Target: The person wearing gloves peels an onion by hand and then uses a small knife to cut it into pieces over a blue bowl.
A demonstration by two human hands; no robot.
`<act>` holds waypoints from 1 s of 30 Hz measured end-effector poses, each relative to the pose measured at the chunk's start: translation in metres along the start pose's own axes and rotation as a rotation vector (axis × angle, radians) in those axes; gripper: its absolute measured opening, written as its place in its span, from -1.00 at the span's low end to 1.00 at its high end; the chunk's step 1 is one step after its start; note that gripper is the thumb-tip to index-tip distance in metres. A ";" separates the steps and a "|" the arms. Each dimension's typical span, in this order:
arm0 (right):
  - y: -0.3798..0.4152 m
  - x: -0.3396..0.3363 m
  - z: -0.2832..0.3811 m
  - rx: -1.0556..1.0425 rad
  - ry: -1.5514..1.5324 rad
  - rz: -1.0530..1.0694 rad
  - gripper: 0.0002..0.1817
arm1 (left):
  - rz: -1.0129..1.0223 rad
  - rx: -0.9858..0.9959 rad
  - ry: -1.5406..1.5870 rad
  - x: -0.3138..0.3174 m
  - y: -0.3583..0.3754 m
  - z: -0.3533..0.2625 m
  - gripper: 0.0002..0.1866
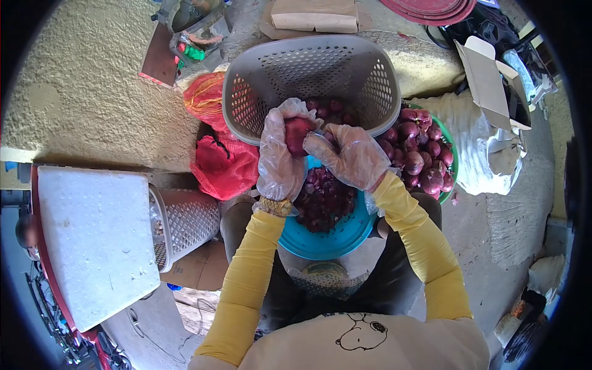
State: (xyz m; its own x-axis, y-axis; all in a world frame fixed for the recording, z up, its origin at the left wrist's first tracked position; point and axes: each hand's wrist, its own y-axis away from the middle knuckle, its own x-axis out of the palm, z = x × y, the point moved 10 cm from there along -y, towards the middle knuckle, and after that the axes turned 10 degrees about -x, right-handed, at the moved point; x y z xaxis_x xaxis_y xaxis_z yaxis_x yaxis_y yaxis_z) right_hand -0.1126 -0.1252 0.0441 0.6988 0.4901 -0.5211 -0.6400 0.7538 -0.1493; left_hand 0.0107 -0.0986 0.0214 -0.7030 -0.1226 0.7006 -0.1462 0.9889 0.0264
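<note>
My left hand, in a clear plastic glove, is closed around a red onion above the blue basin. My right hand, gloved likewise, has its fingers bent in against the onion's right side. Whatever lies between those fingers is too hidden to name. Below both hands, the blue basin holds a heap of dark red onion skins. Just beyond them stands a grey perforated basket with some red onions at its bottom. Right of my right hand, a green basin is piled with red onions.
Left of the basket lie red mesh sacks. A white foam board and a pale perforated basket stand at the left. On the right are a white sack and an opened cardboard box.
</note>
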 end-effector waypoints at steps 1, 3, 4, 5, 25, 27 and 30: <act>0.001 0.001 -0.001 0.000 0.001 0.000 -0.27 | 0.030 0.009 -0.019 0.003 0.000 0.000 -0.52; 0.001 0.002 0.001 -0.048 0.007 -0.026 -0.29 | 0.021 0.016 -0.035 0.003 0.000 0.000 -0.52; 0.001 0.002 0.001 -0.048 0.006 -0.025 -0.29 | 0.011 0.022 -0.052 0.003 0.001 -0.001 -0.52; 0.001 0.002 0.002 -0.051 -0.003 -0.031 -0.30 | 0.011 0.022 -0.052 0.004 0.003 -0.002 -0.52; 0.001 0.018 0.005 -0.210 0.284 0.054 -0.46 | -0.255 -0.260 0.118 -0.028 0.009 0.021 -0.53; 0.002 0.018 0.009 -0.296 0.215 0.025 -0.48 | -0.229 -0.284 0.229 -0.033 0.005 0.026 -0.53; 0.005 0.014 0.021 -0.390 0.236 0.030 -0.50 | -0.191 -0.340 0.341 -0.031 0.006 0.028 -0.53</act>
State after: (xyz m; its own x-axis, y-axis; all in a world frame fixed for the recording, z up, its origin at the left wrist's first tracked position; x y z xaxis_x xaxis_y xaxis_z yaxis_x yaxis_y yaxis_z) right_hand -0.0989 -0.1054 0.0533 0.6147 0.3622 -0.7007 -0.7631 0.4976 -0.4124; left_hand 0.0119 -0.0910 -0.0206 -0.4110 -0.3257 0.8515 0.0239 0.9298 0.3672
